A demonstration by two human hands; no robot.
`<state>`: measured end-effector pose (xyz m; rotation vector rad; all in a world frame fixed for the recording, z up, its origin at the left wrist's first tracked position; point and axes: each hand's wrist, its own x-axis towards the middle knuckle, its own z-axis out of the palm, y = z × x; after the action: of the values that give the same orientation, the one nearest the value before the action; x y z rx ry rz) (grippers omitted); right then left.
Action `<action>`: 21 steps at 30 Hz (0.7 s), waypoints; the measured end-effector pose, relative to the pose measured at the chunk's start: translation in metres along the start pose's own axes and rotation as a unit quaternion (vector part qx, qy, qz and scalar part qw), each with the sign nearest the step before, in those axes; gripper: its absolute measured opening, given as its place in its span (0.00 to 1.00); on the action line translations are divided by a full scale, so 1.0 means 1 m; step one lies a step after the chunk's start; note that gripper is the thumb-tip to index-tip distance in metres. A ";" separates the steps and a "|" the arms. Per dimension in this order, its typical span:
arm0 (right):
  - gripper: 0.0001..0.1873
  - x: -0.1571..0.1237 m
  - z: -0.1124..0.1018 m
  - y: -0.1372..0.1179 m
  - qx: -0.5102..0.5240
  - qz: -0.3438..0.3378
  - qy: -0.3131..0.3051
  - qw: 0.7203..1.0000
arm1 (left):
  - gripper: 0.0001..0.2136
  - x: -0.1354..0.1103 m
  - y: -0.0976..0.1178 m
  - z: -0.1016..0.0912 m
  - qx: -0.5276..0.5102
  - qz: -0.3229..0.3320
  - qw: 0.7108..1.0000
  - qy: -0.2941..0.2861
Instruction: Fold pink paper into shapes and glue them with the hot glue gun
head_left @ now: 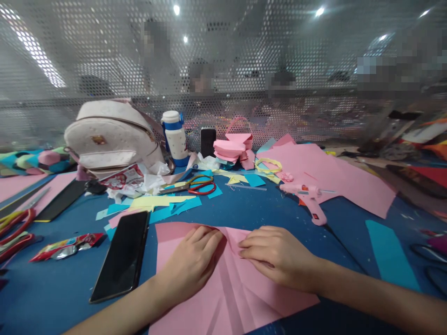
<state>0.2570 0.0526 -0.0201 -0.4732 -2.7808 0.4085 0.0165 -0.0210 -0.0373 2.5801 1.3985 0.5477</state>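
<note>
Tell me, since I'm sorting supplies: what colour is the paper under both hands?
Pink, creased; the head view shows the paper under the left hand and right hand.

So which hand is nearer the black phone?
Left. The left hand presses the pink paper just right of the phone; the right hand sits farther right on the same sheet.
</note>
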 end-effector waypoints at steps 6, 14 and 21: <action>0.12 0.005 -0.004 0.000 0.019 0.007 -0.003 1.000 | 0.07 0.001 0.000 0.000 0.018 0.029 0.998 0.050; 0.16 0.023 -0.029 0.006 0.066 0.089 0.037 0.993 | 0.12 0.035 -0.005 -0.029 0.067 0.006 0.995 0.078; 0.18 0.034 -0.065 0.021 0.175 0.147 0.246 0.942 | 0.04 0.079 -0.040 -0.042 -0.332 -0.123 0.932 0.079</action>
<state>0.2537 0.0987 0.0411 -0.7819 -2.1028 0.7226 0.0086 0.0652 0.0089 1.8328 1.2638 0.9974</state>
